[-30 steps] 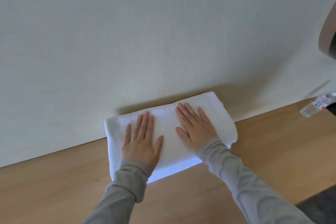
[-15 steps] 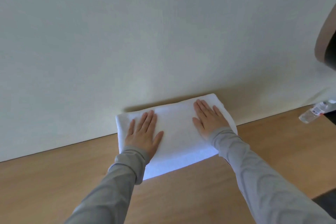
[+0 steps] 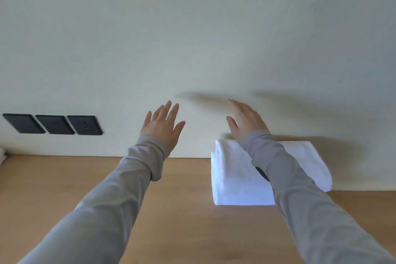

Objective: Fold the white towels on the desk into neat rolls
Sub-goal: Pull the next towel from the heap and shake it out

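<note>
white towel point(image 3: 235, 180) lies on the wooden desk point(image 3: 182, 216), right of the middle, its far edge against the pale wall point(image 3: 192, 38). it is folded into a thick, soft block. its left end shows stacked layers and its right end curves round in a smooth fold. the near face looks bluish in the shade, and the top is bright white.

both hands are up in front of the wall, off the towel and holding nothing. the left hand point(image 3: 162, 126) is to the left of the towel, with its back to the camera and its fingers straight and spread. the right hand point(image 3: 246, 123) is above the towel's far edge, fingers straight and close together, seen partly edge-on and a little blurred.

the right grey sleeve point(image 3: 285, 178) crosses the towel on a slant and hides a band through its middle. whether the sleeve touches the cloth cannot be told. a small dark patch under the sleeve is too unclear to name. the two arms are cut off at the bottom edge. three dark wall plates point(image 3: 53, 124) sit in a row at the left, their details too dim to read.
</note>
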The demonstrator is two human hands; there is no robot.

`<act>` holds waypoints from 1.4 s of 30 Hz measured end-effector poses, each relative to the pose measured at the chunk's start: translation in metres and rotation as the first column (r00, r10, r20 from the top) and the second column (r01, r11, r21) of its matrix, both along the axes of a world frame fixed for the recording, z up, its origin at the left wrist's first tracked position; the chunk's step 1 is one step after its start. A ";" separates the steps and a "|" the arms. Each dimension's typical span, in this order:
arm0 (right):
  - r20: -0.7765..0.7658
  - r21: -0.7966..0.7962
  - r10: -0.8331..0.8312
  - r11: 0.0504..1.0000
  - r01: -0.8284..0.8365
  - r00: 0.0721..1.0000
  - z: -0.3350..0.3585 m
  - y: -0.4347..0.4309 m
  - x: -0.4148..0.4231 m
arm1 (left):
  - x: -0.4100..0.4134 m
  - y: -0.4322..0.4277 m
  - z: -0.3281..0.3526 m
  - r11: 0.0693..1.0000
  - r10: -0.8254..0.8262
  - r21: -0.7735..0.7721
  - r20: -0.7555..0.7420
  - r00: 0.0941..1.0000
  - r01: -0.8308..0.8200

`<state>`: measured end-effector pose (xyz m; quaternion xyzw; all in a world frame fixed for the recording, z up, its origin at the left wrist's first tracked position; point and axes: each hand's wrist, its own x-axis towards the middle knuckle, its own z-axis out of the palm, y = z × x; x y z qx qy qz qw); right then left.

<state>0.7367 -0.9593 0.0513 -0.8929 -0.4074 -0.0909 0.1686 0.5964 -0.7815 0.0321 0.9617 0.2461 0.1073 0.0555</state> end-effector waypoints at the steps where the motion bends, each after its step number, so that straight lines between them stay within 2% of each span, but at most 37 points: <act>1: 0.024 0.012 0.031 0.999 -0.032 0.999 0.007 0.021 -0.019 | -0.023 0.016 0.007 0.999 0.034 0.013 0.000 0.999 -0.034; 5: 0.094 0.029 0.174 0.984 -0.177 0.980 0.025 0.110 -0.104 | -0.122 0.082 0.029 0.987 0.157 0.027 -0.004 0.988 -0.157; 11: 0.158 -0.032 0.415 0.909 -0.416 0.896 0.033 0.250 -0.257 | -0.304 0.183 0.047 0.929 0.360 0.086 0.015 0.933 -0.360; 17: 0.165 -0.041 0.557 0.829 -0.558 0.814 0.041 0.351 -0.391 | -0.478 0.253 0.056 0.799 0.594 0.136 -0.019 0.804 -0.586; 20: 0.182 -0.035 0.610 0.788 -0.615 0.771 0.046 0.393 -0.438 | -0.541 0.276 0.059 0.724 0.679 0.188 -0.018 0.734 -0.664; 23: 0.205 -0.023 0.650 0.751 -0.660 0.732 0.050 0.432 -0.476 | -0.591 0.296 0.061 0.669 0.734 0.155 0.019 0.679 -0.727; 28: 0.185 -0.026 0.704 0.701 -0.712 0.686 0.039 0.491 -0.522 | -0.641 0.330 0.054 0.605 0.785 0.146 0.058 0.617 -0.783; 33: 0.152 -0.004 0.686 0.721 -0.693 0.712 0.024 0.546 -0.526 | -0.650 0.385 0.048 0.602 0.786 0.184 0.033 0.617 -0.777; 37: 0.123 -0.029 0.667 0.743 -0.669 0.735 0.015 0.582 -0.509 | -0.640 0.439 0.053 0.626 0.763 0.200 0.046 0.645 -0.754; 42: 0.048 -0.036 0.631 0.776 -0.630 0.774 -0.005 0.610 -0.491 | -0.632 0.493 0.035 0.685 0.717 0.145 0.041 0.696 -0.714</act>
